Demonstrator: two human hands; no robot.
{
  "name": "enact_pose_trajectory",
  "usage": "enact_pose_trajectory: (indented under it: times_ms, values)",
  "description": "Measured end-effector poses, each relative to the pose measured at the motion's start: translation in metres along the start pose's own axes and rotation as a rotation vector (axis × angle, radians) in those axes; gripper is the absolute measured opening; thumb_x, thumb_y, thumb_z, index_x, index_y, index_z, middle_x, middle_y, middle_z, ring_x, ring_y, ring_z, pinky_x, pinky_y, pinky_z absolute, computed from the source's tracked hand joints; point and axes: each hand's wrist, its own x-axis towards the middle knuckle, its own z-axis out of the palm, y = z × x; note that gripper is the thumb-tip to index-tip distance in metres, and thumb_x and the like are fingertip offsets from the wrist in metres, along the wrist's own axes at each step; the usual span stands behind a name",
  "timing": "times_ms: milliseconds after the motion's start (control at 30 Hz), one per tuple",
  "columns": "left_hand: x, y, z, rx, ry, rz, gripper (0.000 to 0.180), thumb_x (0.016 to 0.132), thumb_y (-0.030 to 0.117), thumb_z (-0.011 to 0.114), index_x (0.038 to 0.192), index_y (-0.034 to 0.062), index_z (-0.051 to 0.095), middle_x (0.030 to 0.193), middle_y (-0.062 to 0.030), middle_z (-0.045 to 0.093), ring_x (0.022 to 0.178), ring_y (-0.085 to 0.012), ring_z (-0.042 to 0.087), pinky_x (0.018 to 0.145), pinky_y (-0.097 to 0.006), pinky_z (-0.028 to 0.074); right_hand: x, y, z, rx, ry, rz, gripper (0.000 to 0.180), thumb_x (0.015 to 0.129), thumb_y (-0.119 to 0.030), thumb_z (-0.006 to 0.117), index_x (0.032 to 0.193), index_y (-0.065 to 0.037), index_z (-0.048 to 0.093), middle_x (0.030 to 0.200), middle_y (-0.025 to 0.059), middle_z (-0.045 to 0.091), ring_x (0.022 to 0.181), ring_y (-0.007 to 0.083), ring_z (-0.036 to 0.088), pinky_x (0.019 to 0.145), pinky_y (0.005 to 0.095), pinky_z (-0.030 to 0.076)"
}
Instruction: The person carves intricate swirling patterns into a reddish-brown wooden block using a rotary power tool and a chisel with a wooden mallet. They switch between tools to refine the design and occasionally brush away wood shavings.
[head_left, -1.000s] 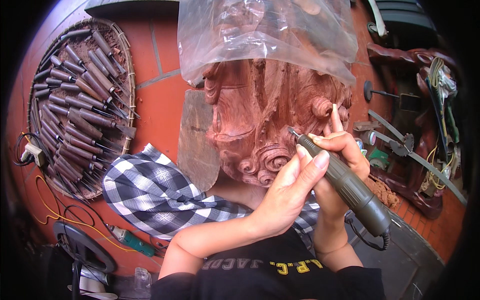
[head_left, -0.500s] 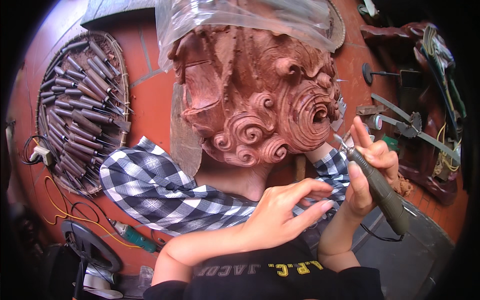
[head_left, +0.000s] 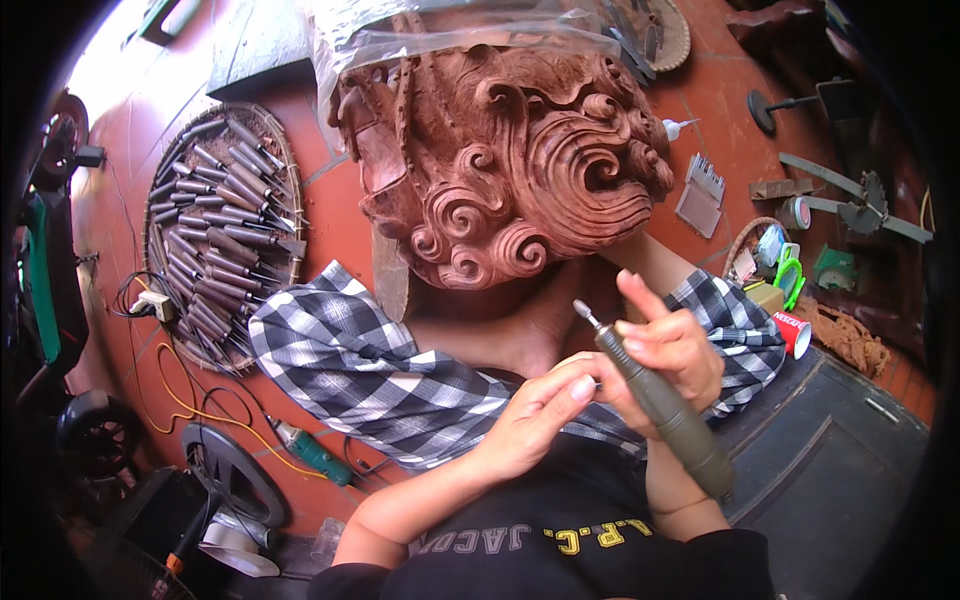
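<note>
My right hand point(head_left: 680, 360) grips a dark green rotary tool handpiece point(head_left: 660, 415), its index finger raised off it. A small metal burr point(head_left: 583, 309) at the tool's tip points up and left, apart from the carving. Just left of the handpiece, my left hand point(head_left: 540, 415) is closed, fingers curled and thumb pressed in, close against the right hand's thumb. Whatever it may pinch is hidden. Beyond both hands stands a reddish-brown wood carving point(head_left: 540, 170) with deep swirls and curls, partly draped in clear plastic sheet point(head_left: 450, 25) at its far side.
At left lies a round woven tray point(head_left: 152, 235) full of wooden-handled chisels point(head_left: 225, 240). A green power tool point(head_left: 312, 458) with yellow cord rests on the tiled floor. To the right are a burr set point(head_left: 700, 195), a red cup point(head_left: 793, 335) and green scissors point(head_left: 789, 275).
My view has shifted to the right. My right hand has brought the handpiece leftward, and my left hand has gone from loosely spread fingers to closed against the right hand.
</note>
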Motion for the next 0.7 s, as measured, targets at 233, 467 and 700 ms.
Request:
enact_pose_trajectory:
  times_ms: [233, 467, 700]
  values:
    - [-0.006, 0.016, -0.003, -0.041, -0.018, -0.307, 0.038, 0.102, 0.037, 0.056, 0.116, 0.0029, 0.063, 0.113, -0.0062, 0.063, 0.109, -0.0161, 0.057, 0.097, -0.036, 0.044, -0.018, -0.005, 0.004, -0.014, -0.094, -0.028, 0.021, 0.079, -0.008, 0.079, 0.093, -0.003, 0.064, 0.093, 0.0132, 0.067, 0.105, 0.0430, 0.068, 0.100, 0.0559, 0.051]
    - [0.004, 0.031, -0.004, 0.528, 0.096, -0.008, 0.026, 0.100, 0.025, 0.059, 0.105, 0.0004, 0.066, 0.094, -0.0080, 0.066, 0.088, -0.0163, 0.064, 0.081, -0.029, 0.050, -0.018, 0.004, -0.001, -0.010, -0.048, 0.014, 0.029, 0.073, -0.001, 0.083, 0.093, -0.005, 0.063, 0.095, 0.0100, 0.065, 0.104, 0.0396, 0.069, 0.099, 0.0528, 0.054]
    - [0.011, 0.056, -0.004, 0.915, 0.213, 0.005, 0.017, 0.093, 0.015, 0.066, 0.101, -0.0006, 0.069, 0.084, -0.0108, 0.068, 0.077, -0.0214, 0.067, 0.072, -0.032, 0.052, -0.020, 0.031, -0.020, -0.167, 0.118, 0.028, 0.045, 0.074, 0.001, 0.081, 0.103, -0.008, 0.048, 0.098, 0.0101, 0.060, 0.108, 0.0406, 0.068, 0.101, 0.0514, 0.052]
